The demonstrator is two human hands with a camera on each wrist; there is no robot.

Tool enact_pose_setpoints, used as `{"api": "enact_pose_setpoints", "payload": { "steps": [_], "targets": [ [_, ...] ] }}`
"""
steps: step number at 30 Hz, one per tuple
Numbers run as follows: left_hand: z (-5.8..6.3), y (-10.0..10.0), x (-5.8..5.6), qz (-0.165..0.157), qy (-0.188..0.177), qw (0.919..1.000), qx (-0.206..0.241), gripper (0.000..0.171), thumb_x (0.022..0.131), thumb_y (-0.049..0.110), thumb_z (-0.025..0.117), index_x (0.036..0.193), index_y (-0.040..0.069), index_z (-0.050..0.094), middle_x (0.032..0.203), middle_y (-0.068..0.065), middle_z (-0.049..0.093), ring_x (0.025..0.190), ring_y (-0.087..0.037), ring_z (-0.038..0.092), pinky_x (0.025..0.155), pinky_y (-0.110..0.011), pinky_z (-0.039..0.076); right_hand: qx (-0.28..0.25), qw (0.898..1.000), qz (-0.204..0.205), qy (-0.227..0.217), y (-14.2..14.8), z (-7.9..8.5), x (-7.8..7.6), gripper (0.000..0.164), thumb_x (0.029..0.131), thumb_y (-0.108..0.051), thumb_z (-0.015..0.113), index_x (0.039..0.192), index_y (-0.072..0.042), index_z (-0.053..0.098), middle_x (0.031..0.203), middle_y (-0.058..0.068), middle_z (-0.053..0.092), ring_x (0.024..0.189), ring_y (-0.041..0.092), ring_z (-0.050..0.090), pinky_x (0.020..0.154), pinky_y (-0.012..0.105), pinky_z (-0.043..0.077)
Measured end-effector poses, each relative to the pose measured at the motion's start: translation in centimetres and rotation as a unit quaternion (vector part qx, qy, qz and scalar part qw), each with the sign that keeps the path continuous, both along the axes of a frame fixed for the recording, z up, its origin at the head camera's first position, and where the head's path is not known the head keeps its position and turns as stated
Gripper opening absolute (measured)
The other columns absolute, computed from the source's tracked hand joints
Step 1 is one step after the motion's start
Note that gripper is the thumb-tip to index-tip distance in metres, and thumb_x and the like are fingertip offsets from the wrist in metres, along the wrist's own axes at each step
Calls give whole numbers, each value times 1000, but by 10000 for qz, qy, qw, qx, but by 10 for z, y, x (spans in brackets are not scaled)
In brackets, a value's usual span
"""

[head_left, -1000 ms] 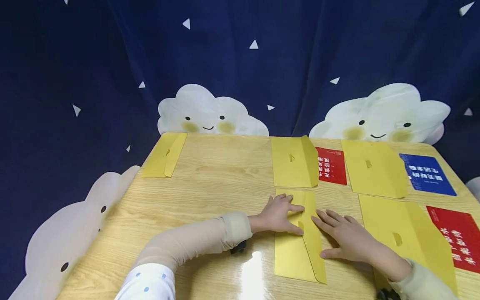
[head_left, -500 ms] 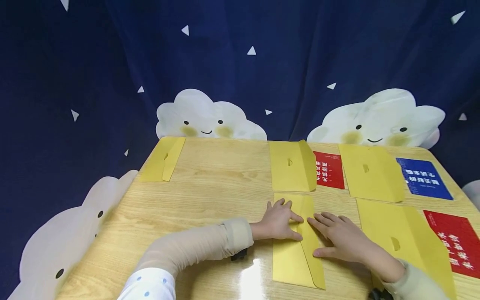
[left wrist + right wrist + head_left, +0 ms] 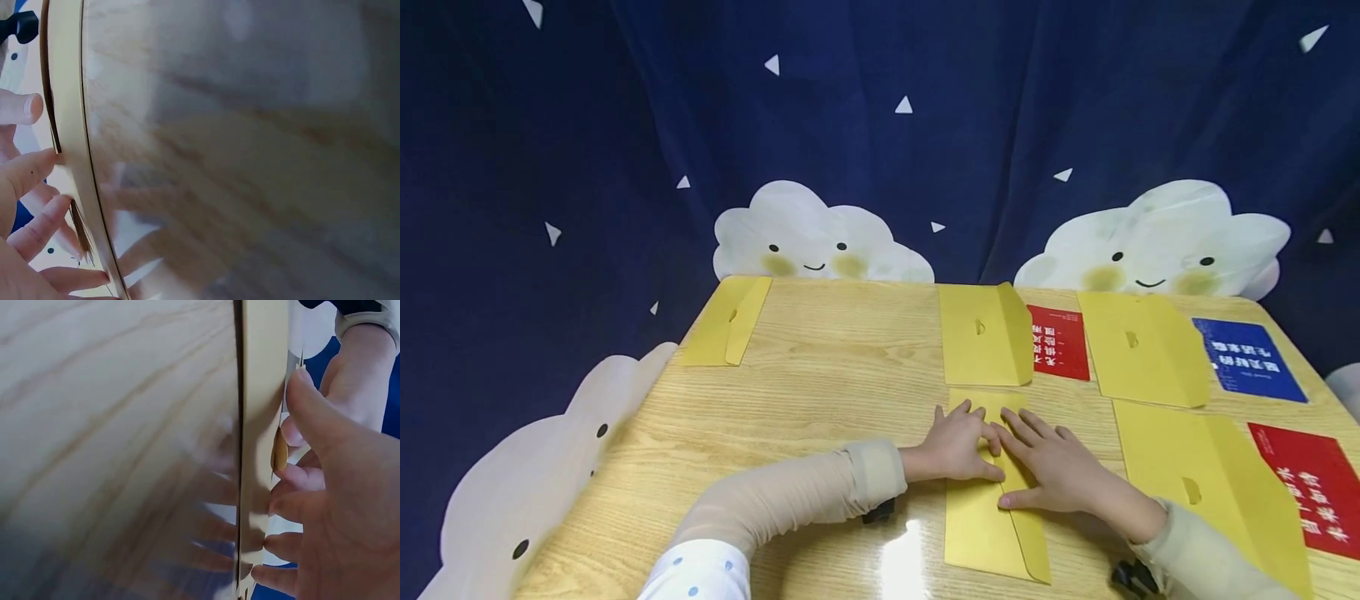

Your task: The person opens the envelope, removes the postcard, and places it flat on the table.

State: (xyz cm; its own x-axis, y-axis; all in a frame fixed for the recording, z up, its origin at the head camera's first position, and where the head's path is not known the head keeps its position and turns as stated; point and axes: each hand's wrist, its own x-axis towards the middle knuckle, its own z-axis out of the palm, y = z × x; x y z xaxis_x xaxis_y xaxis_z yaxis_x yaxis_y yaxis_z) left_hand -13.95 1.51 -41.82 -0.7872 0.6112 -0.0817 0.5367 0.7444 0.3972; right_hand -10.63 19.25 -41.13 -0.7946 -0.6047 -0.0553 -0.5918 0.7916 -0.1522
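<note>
A yellow envelope (image 3: 977, 533) lies on the wooden table in front of me, its flap (image 3: 1030, 542) folded over from the right. My left hand (image 3: 953, 446) rests on the envelope's upper left part, fingers spread, with the thumb and forefinger near the flap's edge. From the right, my right hand (image 3: 1060, 471) touches the flap with outstretched fingers, its fingertips close to the left ones. Side-on in the left wrist view, the envelope (image 3: 70, 94) shows narrow gaps under the flap's edge. A tab of the flap (image 3: 280, 450) stands slightly raised between the hands in the right wrist view.
Several other yellow envelopes lie around: one folded (image 3: 726, 321) at the far left, one with its flap out (image 3: 977, 333) at the back. Two more (image 3: 1135, 350) lie right. Red cards (image 3: 1058, 342) and a blue card (image 3: 1249, 358) stand beside them. A dark curtain (image 3: 850, 100) hangs behind the table.
My right hand has moved left onto the flap, its fingertips now close to the left hand's. The left hand stays nearly in place on the envelope.
</note>
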Motion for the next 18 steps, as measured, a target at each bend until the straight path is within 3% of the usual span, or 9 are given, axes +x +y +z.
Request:
{"api": "enact_pose_setpoints", "payload": {
  "steps": [7,18],
  "targets": [
    [2,1,0,-144,84,9999,28,17,73,41,74,79,28,64,132,-8,48,127,-38,32,89,-69,26,83,9998,-86,-155,-3,2,1,96,69,-75,50,133,-3,46,143,21,30,127,43,30,82,67,33],
    [0,-4,-4,-236,-408,9987,181,15,74,34,74,78,25,63,136,-11,43,130,-38,26,92,-69,21,38,9998,-80,-193,-4,-1,1,96,70,-70,57,135,0,42,142,24,29,125,46,30,80,66,36]
  ]
}}
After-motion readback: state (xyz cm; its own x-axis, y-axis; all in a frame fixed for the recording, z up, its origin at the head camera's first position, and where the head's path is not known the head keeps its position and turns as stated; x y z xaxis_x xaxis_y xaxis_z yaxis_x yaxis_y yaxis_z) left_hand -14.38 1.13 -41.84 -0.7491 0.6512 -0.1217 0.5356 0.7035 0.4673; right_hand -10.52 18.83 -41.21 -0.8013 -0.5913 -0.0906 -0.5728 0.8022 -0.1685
